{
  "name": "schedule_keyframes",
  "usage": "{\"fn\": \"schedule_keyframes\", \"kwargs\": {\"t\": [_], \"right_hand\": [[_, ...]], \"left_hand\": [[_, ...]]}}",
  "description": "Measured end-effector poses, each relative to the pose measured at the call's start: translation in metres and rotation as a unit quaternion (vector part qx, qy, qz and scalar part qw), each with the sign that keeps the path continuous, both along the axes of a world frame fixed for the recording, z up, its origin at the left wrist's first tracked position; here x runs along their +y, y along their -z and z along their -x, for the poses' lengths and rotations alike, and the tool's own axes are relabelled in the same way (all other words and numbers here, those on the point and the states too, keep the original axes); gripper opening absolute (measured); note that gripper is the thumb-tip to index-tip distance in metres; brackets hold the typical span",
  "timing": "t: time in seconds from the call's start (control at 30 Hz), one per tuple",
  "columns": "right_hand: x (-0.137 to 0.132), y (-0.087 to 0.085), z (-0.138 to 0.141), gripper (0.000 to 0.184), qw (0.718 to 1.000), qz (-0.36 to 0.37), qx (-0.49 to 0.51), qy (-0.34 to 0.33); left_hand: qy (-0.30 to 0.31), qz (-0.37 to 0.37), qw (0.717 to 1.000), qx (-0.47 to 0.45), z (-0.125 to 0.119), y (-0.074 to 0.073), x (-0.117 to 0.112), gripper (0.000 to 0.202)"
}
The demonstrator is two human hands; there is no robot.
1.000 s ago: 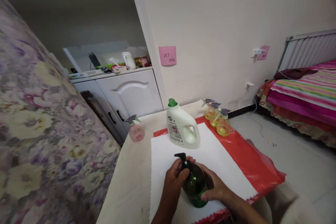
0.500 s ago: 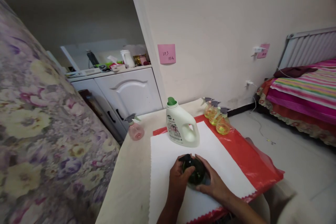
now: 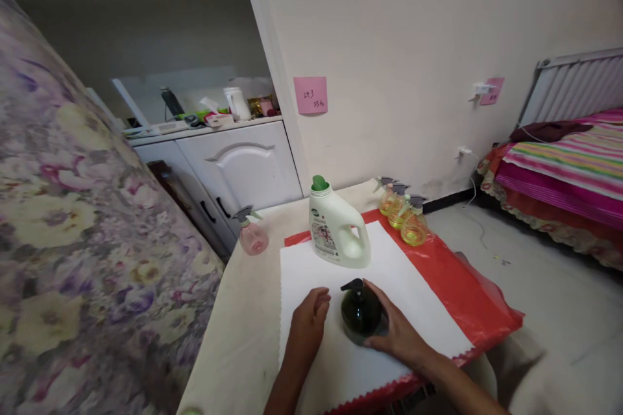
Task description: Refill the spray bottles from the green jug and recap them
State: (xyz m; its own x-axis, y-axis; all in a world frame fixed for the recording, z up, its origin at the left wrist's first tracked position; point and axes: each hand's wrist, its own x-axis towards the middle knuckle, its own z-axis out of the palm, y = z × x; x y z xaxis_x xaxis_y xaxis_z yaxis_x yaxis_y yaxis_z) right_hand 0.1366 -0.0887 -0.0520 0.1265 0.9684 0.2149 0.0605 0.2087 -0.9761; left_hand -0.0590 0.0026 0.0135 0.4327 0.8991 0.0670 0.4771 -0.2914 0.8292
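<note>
A dark green pump bottle with a black pump head stands upright on the white sheet. My right hand grips its right side, with the thumb near the base and fingers higher up. To the left of the bottle, apart from it, my left hand is held with loosely bent fingers and nothing in it. Behind them stands a pale green detergent jug with a green piece in its mouth. A pink spray bottle is at the left side of the table.
Several spray bottles with yellow liquid stand on red plastic at the table's back right. A floral curtain hangs on the left. White cabinets and a wall are behind; a bed is at the right.
My left hand has let go of the pump bottle and moved left. My right hand stays on the bottle, whose pump head now shows uncovered.
</note>
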Motion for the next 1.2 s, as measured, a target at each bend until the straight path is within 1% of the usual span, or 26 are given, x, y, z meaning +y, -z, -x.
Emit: {"fn": "schedule_keyframes", "kwargs": {"t": [0.07,0.1,0.17,0.27,0.37,0.47,0.53,0.6,0.7,0.77,0.83,0.93,1.07,1.2], "right_hand": [[0.002,-0.002,0.001,0.1,1.0,0.002,0.007,-0.012],[0.003,-0.003,0.002,0.099,1.0,0.003,0.01,-0.012],[0.002,-0.005,0.005,0.097,1.0,0.004,0.005,0.007],[0.0,-0.006,0.006,0.095,0.997,0.014,-0.026,0.071],[-0.002,-0.007,0.003,0.095,0.99,0.019,-0.05,0.133],[-0.003,-0.004,-0.005,0.093,0.982,0.014,-0.073,0.176],[-0.003,0.0,-0.009,0.093,0.978,0.016,-0.084,0.192],[-0.002,0.005,-0.012,0.095,0.976,0.015,-0.089,0.197],[-0.001,0.011,-0.014,0.098,0.978,0.01,-0.083,0.192],[-0.001,0.013,-0.014,0.101,0.981,0.017,-0.067,0.179],[-0.001,0.014,-0.014,0.101,0.985,0.023,-0.049,0.166],[0.0,0.016,-0.014,0.099,0.986,0.02,-0.031,0.162],[0.002,0.019,-0.013,0.095,0.988,0.009,0.006,0.155],[0.002,0.015,-0.02,0.096,0.989,-0.004,0.03,0.142]], "left_hand": [[0.009,-0.05,0.992,0.114,0.004,0.006,-0.001,0.028],[0.014,-0.068,0.985,0.155,0.005,0.009,-0.002,0.029],[0.02,-0.084,0.975,0.203,0.005,0.016,-0.005,0.029],[0.024,-0.088,0.971,0.222,0.003,0.023,-0.007,0.029],[0.029,-0.097,0.966,0.238,0.001,0.027,-0.006,0.031],[0.033,-0.105,0.963,0.248,0.002,0.031,-0.003,0.032],[0.036,-0.122,0.96,0.25,0.003,0.036,-0.001,0.032],[0.035,-0.155,0.956,0.246,0.005,0.045,0.002,0.032],[0.023,-0.236,0.946,0.22,0.006,0.062,0.004,0.029],[0.012,-0.289,0.934,0.208,0.005,0.072,0.003,0.027],[0.003,-0.312,0.927,0.209,0.003,0.078,0.001,0.028],[-0.01,-0.328,0.919,0.218,0.0,0.079,-0.003,0.029],[-0.015,-0.348,0.91,0.226,-0.002,0.075,-0.007,0.028],[-0.017,-0.361,0.905,0.226,-0.002,0.072,-0.007,0.027]]}}
